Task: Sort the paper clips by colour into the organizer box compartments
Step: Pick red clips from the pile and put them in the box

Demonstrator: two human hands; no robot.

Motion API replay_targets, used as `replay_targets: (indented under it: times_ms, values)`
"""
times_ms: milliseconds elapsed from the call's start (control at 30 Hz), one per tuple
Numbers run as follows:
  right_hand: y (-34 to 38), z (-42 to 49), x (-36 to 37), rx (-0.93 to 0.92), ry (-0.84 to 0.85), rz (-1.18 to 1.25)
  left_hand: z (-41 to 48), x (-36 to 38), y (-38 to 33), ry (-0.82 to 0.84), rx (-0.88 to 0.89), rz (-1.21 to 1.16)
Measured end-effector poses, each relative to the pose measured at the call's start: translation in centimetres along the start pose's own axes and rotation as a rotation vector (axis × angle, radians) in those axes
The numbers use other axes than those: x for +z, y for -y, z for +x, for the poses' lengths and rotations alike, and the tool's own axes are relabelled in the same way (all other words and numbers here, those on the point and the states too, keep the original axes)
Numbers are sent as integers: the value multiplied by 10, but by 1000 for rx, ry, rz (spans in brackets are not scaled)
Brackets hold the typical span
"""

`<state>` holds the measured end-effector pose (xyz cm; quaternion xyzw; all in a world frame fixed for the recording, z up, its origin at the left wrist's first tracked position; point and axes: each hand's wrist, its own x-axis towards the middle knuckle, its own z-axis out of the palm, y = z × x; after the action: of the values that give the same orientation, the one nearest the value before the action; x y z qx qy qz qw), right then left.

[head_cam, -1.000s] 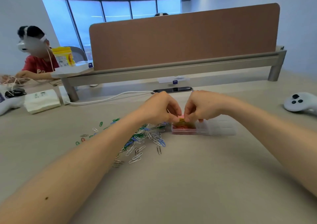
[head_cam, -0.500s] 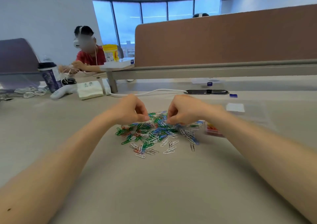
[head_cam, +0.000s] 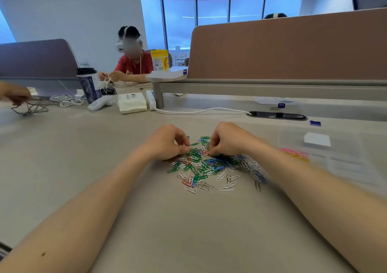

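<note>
Both hands work the heap of paper clips (head_cam: 209, 165) in the middle of the frame. The left hand (head_cam: 167, 142) and the right hand (head_cam: 228, 140) are curled knuckles-up, thumb and forefinger tips pressed together right at the top of the heap. This looks like a pinch meant to tease single clips out of the tangle, though I cannot tell whether either has actually caught one. Green, blue, white and a few red clips lie mixed and overlapping, so picking one colour probably needs that fine fingertip hold rather than a scoop. The clear organizer box (head_cam: 345, 164) sits at the right of the frame, blurred, near enough for a short carry. One compartment at its near left end holds pink clips (head_cam: 295, 154). The bench (head_cam: 188, 231) is a plain beige top, and a brown divider panel (head_cam: 293, 49) stands along its far edge. A white cable (head_cam: 199, 111) runs in front of it, and windows (head_cam: 211, 17) lie beyond. At the upper left another person (head_cam: 134, 63) sits beside a yellow tub (head_cam: 160, 59).
</note>
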<state>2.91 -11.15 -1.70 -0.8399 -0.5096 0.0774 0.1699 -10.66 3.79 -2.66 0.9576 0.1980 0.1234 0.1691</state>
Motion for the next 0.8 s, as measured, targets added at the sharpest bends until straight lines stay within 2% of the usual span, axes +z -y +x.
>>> replay_targets:
  times_ms: [433,633,800]
  values:
    - [-3,-3,-9,-58,1,100,6,15,-19,-9,204,-66]
    - [-4,-2,-12,-89,17,165,8,16,-20,-65,207,-113]
    - [-5,-1,-12,-98,3,128,10,18,-24,-122,212,-141]
